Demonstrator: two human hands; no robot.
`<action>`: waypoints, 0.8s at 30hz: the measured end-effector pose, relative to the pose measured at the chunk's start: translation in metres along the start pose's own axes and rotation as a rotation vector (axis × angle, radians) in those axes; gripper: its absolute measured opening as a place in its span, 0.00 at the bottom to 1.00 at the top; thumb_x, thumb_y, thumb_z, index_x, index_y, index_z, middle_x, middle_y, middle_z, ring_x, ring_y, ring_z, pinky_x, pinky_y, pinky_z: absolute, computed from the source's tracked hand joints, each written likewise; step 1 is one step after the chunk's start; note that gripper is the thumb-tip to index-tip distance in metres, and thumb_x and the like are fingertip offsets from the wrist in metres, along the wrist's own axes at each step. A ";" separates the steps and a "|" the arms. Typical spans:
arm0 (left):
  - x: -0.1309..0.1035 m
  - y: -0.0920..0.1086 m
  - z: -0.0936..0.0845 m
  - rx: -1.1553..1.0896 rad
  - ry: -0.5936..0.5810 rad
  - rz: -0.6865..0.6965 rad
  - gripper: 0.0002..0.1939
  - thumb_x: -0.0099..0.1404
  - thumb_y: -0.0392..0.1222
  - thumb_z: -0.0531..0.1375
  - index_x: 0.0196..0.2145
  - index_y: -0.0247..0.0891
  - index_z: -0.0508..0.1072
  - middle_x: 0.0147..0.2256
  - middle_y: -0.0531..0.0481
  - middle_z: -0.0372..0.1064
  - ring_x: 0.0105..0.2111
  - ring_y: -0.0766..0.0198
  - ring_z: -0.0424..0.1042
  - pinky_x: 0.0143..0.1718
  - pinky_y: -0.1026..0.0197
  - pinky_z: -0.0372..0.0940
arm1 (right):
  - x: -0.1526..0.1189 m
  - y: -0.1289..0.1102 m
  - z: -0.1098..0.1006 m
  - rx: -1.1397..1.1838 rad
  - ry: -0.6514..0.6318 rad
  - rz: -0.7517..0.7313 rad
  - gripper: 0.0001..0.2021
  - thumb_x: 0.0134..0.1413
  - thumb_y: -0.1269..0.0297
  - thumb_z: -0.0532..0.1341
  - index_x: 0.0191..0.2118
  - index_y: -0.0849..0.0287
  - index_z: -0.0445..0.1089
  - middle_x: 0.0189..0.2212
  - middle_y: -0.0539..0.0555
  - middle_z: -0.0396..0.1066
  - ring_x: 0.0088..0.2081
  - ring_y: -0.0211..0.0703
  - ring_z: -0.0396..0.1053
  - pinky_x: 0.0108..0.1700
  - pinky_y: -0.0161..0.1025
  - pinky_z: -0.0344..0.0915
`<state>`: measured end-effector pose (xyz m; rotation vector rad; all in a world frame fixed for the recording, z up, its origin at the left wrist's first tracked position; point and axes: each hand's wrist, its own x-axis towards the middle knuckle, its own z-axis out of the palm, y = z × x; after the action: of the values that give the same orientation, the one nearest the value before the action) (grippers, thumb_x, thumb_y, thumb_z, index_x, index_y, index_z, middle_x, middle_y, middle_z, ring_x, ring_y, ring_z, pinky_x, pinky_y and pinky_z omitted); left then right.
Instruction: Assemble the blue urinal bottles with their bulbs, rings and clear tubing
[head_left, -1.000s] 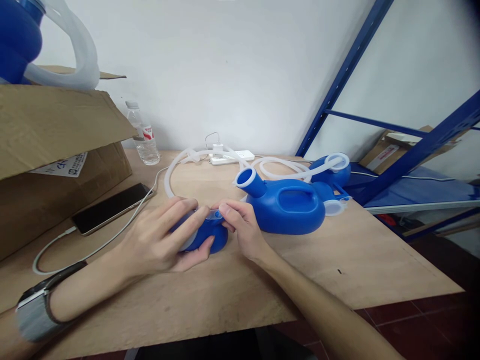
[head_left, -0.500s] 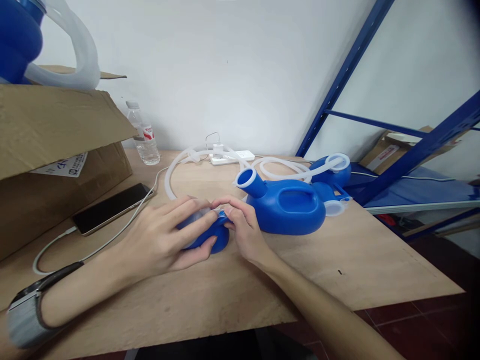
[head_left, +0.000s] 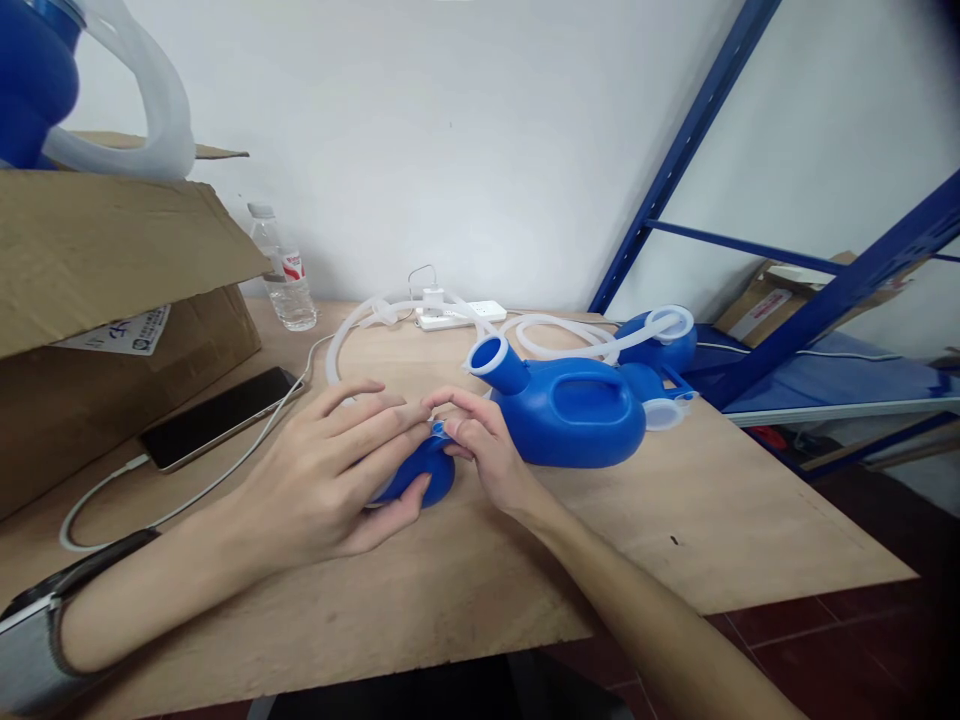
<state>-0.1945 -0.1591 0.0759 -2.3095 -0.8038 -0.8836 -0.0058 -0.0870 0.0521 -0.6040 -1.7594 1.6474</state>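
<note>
My left hand (head_left: 345,460) curls over a blue plastic urinal bottle (head_left: 420,477), thumb low on its near side and fingers across its top. At the bottle's upper edge, my right hand (head_left: 487,450) pinches a small part beside a blue knob; the fingers mostly hide that part. Both sets of fingertips nearly meet there. Just right of my hands lies a second blue urinal bottle (head_left: 570,420) with a moulded handle, its slanted neck open and rimmed in white. Behind it, another blue bottle (head_left: 660,345) has a translucent hose (head_left: 562,345) and a white cap (head_left: 665,415) near it.
A cardboard box (head_left: 127,260) stands at left with more blue bottles and hose on top. A phone (head_left: 221,415) on a white cable, a water bottle (head_left: 289,280) and a power strip (head_left: 461,315) lie around the wooden table (head_left: 420,610). Blue shelving (head_left: 795,345) rises at right.
My left fingers have shifted slightly over the bottle's top, covering the translucent part seen before. My right hand keeps its pinch at almost the same spot. The view has moved a little.
</note>
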 end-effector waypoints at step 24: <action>0.011 -0.003 0.002 0.110 0.050 0.088 0.14 0.64 0.37 0.67 0.45 0.26 0.72 0.38 0.41 0.75 0.35 0.59 0.74 0.33 0.58 0.74 | 0.008 0.005 -0.004 0.057 -0.029 -0.017 0.24 0.53 0.50 0.56 0.45 0.69 0.66 0.22 0.47 0.49 0.24 0.21 0.45 0.27 0.23 0.43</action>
<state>-0.1892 -0.1518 0.0832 -2.2009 -0.7062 -0.8348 -0.0089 -0.0780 0.0486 -0.5400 -1.7266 1.6965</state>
